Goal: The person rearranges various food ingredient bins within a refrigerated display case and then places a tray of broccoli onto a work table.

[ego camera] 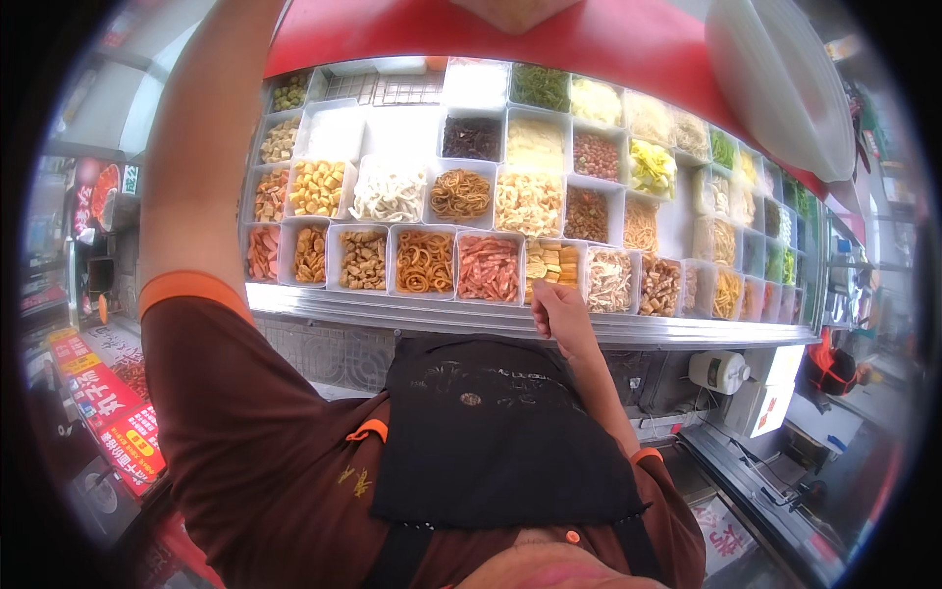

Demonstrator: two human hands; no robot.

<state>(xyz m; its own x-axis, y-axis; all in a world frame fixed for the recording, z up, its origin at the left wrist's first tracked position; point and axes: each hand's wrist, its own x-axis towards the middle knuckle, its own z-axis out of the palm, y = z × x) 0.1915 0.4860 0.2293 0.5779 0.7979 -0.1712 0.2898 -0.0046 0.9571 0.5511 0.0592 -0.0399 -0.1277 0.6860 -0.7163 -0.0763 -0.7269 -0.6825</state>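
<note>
My left forearm rises at the left and runs out past the top edge, so my left hand is out of view. My right hand point(561, 313), with curled fingers, is at the front rim of a clear plastic container of yellow strips point(563, 263); whether it pinches anything is hidden. Left of that container stands one of pink sliced strips point(489, 269), then one of brown rings point(425, 261). To its right is a container of pale shredded food point(609, 280), beside one of brown chunks point(660, 286). Further rows of filled containers lie behind.
A metal ledge point(441, 313) edges the food display in front of me. Beyond the containers runs a red surface point(611, 33), with a translucent white plastic item point(784, 88) at upper right. Another person point(835, 368) is at far right, near a white appliance point(717, 372).
</note>
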